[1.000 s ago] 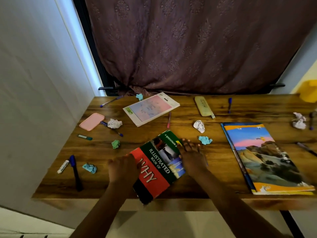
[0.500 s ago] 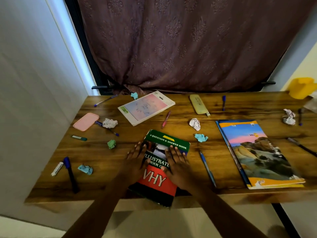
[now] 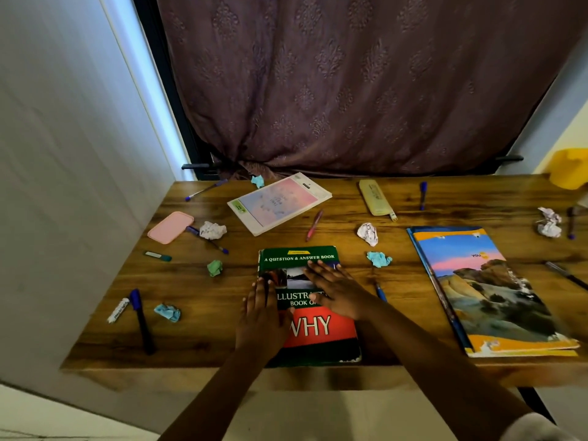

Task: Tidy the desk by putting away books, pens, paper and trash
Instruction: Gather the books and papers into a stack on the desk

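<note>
A green and red book titled "WHY" (image 3: 318,332) lies square at the front middle of the wooden desk (image 3: 191,281). My left hand (image 3: 261,316) rests flat on its left edge with straight fingers. Flat on the cover's middle lies my right hand (image 3: 337,288), fingers spread. A large landscape-cover book (image 3: 486,288) lies at the right, and a pastel notepad (image 3: 280,202) at the back. Several pens, among them a red pen (image 3: 314,225) and a blue pen (image 3: 380,292) partly under my right arm, lie scattered with crumpled paper balls (image 3: 367,233).
A pink case (image 3: 170,226), a yellow case (image 3: 374,197), a black-and-blue marker (image 3: 141,319) and teal paper wads (image 3: 379,258) sit on the desk. A yellow container (image 3: 569,167) stands at the far right. A wall is left, a curtain behind.
The book has turned from tilted to square with the desk edge under both hands. A blue pen beside it became visible. My left hand has slid to the book's left edge.
</note>
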Demonstrator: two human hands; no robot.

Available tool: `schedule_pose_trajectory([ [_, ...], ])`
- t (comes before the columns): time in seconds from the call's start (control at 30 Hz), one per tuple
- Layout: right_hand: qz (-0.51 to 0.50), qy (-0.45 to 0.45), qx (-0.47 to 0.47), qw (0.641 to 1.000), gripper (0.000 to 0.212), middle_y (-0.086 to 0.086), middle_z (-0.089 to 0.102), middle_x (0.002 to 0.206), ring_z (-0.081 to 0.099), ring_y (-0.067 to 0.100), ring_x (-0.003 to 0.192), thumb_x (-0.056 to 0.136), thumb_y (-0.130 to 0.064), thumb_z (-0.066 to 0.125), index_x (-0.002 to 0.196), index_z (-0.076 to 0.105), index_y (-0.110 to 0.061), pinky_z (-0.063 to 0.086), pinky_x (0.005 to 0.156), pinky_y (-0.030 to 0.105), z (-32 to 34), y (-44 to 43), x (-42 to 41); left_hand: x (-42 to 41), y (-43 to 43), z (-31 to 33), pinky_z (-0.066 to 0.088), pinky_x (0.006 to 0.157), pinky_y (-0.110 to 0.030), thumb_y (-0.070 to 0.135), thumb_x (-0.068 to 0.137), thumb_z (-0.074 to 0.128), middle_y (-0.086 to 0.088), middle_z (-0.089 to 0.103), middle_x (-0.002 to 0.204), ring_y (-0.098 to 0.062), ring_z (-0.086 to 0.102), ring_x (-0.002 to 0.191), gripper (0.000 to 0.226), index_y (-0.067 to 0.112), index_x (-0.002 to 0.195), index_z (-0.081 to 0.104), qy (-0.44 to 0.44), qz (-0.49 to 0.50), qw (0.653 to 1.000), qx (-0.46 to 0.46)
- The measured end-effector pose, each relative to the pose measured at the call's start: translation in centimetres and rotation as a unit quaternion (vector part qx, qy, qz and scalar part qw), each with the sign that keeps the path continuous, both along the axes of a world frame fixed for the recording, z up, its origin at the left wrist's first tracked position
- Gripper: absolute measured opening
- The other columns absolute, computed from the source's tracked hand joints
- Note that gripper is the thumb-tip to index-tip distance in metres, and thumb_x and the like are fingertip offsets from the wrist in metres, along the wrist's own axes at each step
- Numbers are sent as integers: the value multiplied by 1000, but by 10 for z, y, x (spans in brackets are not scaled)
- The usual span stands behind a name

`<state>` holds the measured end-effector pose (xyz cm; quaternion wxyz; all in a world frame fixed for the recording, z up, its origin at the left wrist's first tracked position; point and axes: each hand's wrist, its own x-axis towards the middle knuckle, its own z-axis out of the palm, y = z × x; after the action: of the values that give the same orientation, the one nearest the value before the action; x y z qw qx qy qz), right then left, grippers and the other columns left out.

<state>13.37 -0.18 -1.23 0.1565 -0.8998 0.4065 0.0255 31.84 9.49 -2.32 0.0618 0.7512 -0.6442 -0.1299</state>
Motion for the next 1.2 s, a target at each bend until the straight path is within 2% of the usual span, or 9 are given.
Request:
schedule_pose_trajectory([
  [0.2,-129,-184,10,974,41,5,49,137,43,23,127,95,-32,49,134,48,-21,37,101,33,25,-43,14,28,-61,39,38,104,-44,51,91,45,-8,44,138,-29,43,126,51,26,136,43,117,51,992,6],
  [0.3,-186,-207,-18,960,30,7,55,128,49,26,118,91,-22,54,120,59,-15,43,94,35,33,-106,26,40,-119,58,46,95,-44,44,88,52,-14,55,126,-31,54,112,45,15,123,53,284,120,951,-14],
  [0.4,-252,-179,14,951,46,14,47,137,44,31,125,90,-23,56,134,47,-11,40,102,38,34,-179,42,58,-180,58,46,94,-37,30,88,62,-14,51,131,-33,53,115,52,10,134,45,409,245,879,-13],
  [0.53,-315,-154,50,935,56,19,41,140,41,37,127,88,-24,56,139,38,-8,39,103,41,27,-257,57,88,-253,16,44,100,-48,53,64,69,-17,48,138,-38,48,121,90,16,140,38,380,338,861,-19],
  [0.7,-366,-139,54,918,47,16,48,136,46,35,124,89,-28,53,134,47,-13,41,101,40,15,-306,75,68,-270,36,32,107,-44,35,87,62,-22,34,145,-41,34,132,74,17,148,24,318,357,878,-37],
  [0.83,-374,-175,102,905,41,13,58,129,57,34,113,88,-29,57,127,57,-18,46,87,35,15,-314,69,79,-268,31,40,101,-45,19,89,59,-17,48,133,-39,46,120,53,13,138,40,454,412,779,-130],
  [0.93,-414,-313,194,833,37,18,64,117,64,34,101,84,-19,67,118,63,-6,51,82,37,16,-316,56,92,-262,32,47,92,-49,16,81,56,-16,60,111,-40,57,105,33,9,113,57,576,422,685,-145],
  [1.07,-384,-459,230,768,22,19,66,105,62,28,79,81,-11,71,101,66,-3,53,80,41,48,-294,54,146,-287,-43,48,88,-59,38,45,68,-19,63,115,-43,60,101,69,17,110,63,640,397,645,-131],
  [1.2,-285,-557,131,769,9,3,63,88,57,7,66,88,-6,62,90,57,-13,48,56,15,113,-236,40,89,-228,69,50,87,-47,25,65,68,-15,62,113,-30,60,95,58,10,120,56,686,358,610,-169],
])
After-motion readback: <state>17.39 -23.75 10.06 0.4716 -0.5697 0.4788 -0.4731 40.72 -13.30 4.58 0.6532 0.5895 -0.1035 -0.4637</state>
